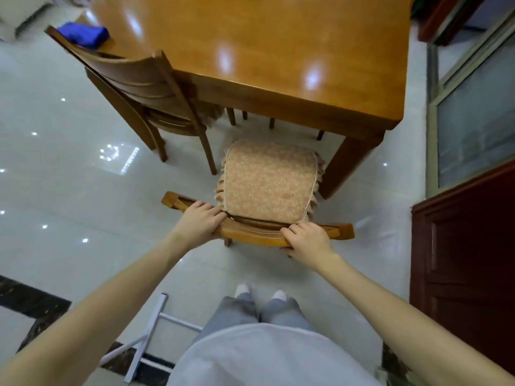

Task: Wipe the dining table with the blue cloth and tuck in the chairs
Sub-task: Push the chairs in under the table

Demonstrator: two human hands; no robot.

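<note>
Head view, looking down: a person stands behind a wooden chair at the short end of the dining table. L hand and R hand both grip the chair's curved top rail, fingers curled over its front edge. R thumb is tucked under the rail; can't tell where the L thumb sits. L hand is left of the rail's centre, R hand right of it. Neither holds anything else.

The seat carries a floral cushion w/ a frilled edge. Its front reaches approx. the table edge and most of the seat is out in the open, so the chair isn't tucked in yet. A table leg stands close beside the seat's right side.

The blue cloth lies bunched at the table's far left edge, well apart from both hands. A 2nd chair stands at the table's left side, angled, seat partly under.

Handling, as a judgement: the chair looks like solid wood, so stiff and prob. fairly heavy. The rail is the right hold, w/ hands spread to keep it straight. The floor is glossy tile, so the legs likely slide easily but may scrape. The cushion is soft and looks loose, so no good to grab. Mind the gap to the table leg. The cloth is soft and light, a one-hand pickup.
</note>
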